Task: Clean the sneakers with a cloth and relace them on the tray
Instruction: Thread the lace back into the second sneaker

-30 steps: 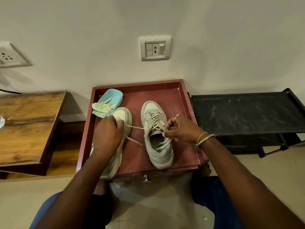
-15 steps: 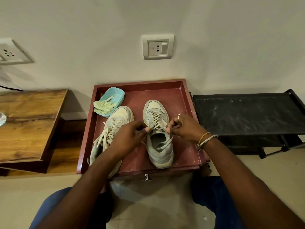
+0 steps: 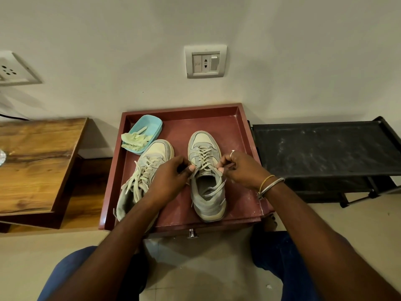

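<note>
On the right half of the red tray (image 3: 243,131) stood the sneaker (image 3: 208,198) you were lacing, its toe toward the tray's far rim and its heel near the tray's front edge. The second sneaker (image 3: 156,151) lay angled across the tray's left half with its laces loose. Your left hand (image 3: 171,179) pinched one end of the lace (image 3: 204,158) between thumb and fingertips at the left of the tongue. Your right hand (image 3: 240,170) pinched the other end at the tongue's right, so both hands were curled close over the top eyelets and neither was spread. The cloth (image 3: 135,140) sat bunched in a blue dish (image 3: 152,124) at the tray's far left corner, and you touched neither. A wooden table (image 3: 36,161) stood to the left of the tray and a black rack (image 3: 321,146) to its right. The lace looked flat, soft and limp, so it would likely sag wherever you let go. You would do best to grip it close to the eyelets for tension and near the tip for threading. The sneaker looked light, with a pliant upper over a firmer sole. On the tray's smooth floor it could well skid under a one-sided tug, so you would want to pull both ends evenly, or steady it by the heel collar.
</note>
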